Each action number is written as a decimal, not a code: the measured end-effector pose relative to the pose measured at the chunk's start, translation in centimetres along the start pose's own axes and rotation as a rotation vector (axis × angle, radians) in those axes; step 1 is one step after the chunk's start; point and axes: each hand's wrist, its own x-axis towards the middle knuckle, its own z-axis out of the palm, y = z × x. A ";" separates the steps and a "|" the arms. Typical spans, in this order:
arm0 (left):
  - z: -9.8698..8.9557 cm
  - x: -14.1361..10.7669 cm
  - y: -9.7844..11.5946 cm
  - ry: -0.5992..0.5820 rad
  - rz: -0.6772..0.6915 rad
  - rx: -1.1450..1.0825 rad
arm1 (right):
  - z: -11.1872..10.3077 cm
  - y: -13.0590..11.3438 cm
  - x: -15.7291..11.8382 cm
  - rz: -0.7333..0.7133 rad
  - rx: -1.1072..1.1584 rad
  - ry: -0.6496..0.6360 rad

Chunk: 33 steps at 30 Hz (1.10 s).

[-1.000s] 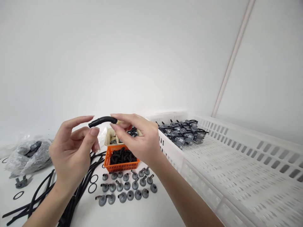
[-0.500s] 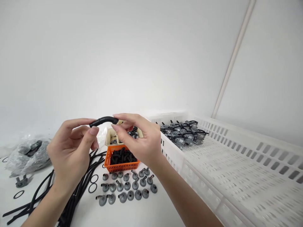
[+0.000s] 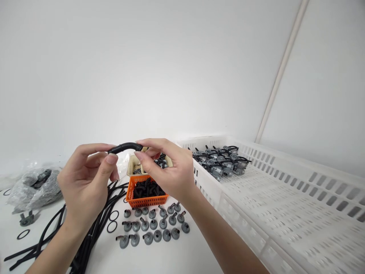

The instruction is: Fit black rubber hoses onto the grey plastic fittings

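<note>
A short, curved black rubber hose (image 3: pixel 125 147) is held up in front of me, above the table. My left hand (image 3: pixel 88 179) pinches its left end between thumb and fingers. At the other end, the thumb and index finger of my right hand (image 3: pixel 168 163) close on the hose. Below the hands stands an orange basket (image 3: pixel 146 201) with many small black curved rubber pieces (image 3: pixel 148 188) in it. Rows of grey metal fittings with angled stubs (image 3: pixel 153 224) lie in front of the basket.
A large white slatted crate (image 3: pixel 273 243) fills the right side, holding assembled metal parts with hoses (image 3: pixel 221 161). Cream bins (image 3: pixel 133 164) stand behind the basket. Long black hoses (image 3: pixel 88 243), rubber rings (image 3: pixel 112 227) and a bubble-wrapped bundle (image 3: pixel 34 190) lie at left.
Both hands keep their pinch on the hose. The hose looks slightly less arched, and the hands have shifted only a little.
</note>
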 end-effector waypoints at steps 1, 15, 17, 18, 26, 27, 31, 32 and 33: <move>-0.1 0.0 -0.1 0.000 0.002 -0.002 | 0.0 0.0 0.0 0.004 0.006 -0.006; -0.2 0.1 -0.5 -0.017 0.012 0.019 | -0.1 0.0 0.1 0.003 0.060 -0.010; -0.2 0.1 -0.5 -0.021 0.003 0.027 | -0.1 0.1 0.1 -0.002 0.054 -0.006; -0.3 0.1 -0.5 -0.025 -0.002 0.025 | -0.1 0.1 0.1 -0.008 0.051 -0.005; -0.2 0.0 -0.2 -0.045 -0.029 0.018 | 0.0 0.0 0.1 -0.001 0.025 -0.018; -0.2 0.0 -0.2 -0.046 -0.027 0.021 | 0.0 -0.1 0.1 -0.005 0.026 -0.011; -0.3 -0.1 -0.4 -0.054 -0.028 0.008 | 0.0 -0.1 0.1 -0.021 0.031 0.005; -0.3 -0.1 -0.4 -0.055 -0.029 0.006 | 0.0 -0.1 0.2 -0.024 0.034 0.007; -0.3 -0.1 -0.4 -0.057 -0.029 0.008 | 0.0 -0.1 0.2 -0.027 0.036 0.008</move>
